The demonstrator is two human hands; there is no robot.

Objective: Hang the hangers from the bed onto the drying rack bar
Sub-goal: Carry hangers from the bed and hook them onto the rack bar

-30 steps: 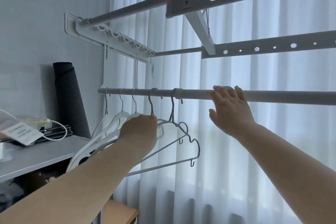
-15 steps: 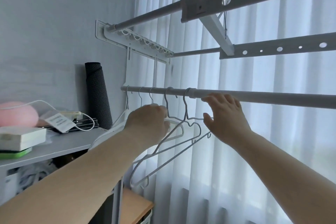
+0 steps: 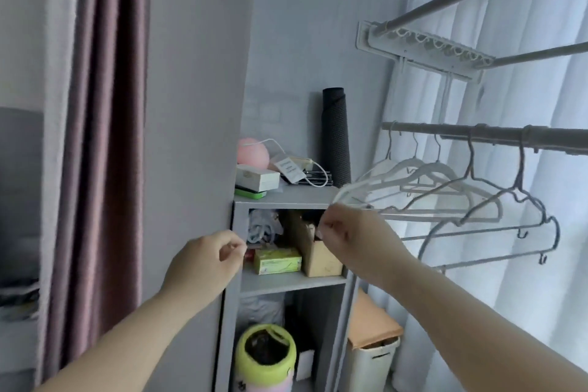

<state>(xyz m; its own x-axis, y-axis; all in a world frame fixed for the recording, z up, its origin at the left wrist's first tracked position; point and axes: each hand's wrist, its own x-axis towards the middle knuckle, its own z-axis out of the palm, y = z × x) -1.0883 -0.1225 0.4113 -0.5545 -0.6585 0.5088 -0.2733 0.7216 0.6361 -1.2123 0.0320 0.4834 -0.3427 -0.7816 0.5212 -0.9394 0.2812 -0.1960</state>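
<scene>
Hangers [image 3: 428, 167] on bar [image 3: 496, 134]; tag [image 3: 288, 170] illegible

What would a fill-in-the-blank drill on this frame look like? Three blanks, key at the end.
1. The bar carries ____ hangers.
2. The ____ ball sits on top of the shelf.
3. The black roll stands ____ on that shelf, by the wall.

Missing words: five; pink; upright
</scene>
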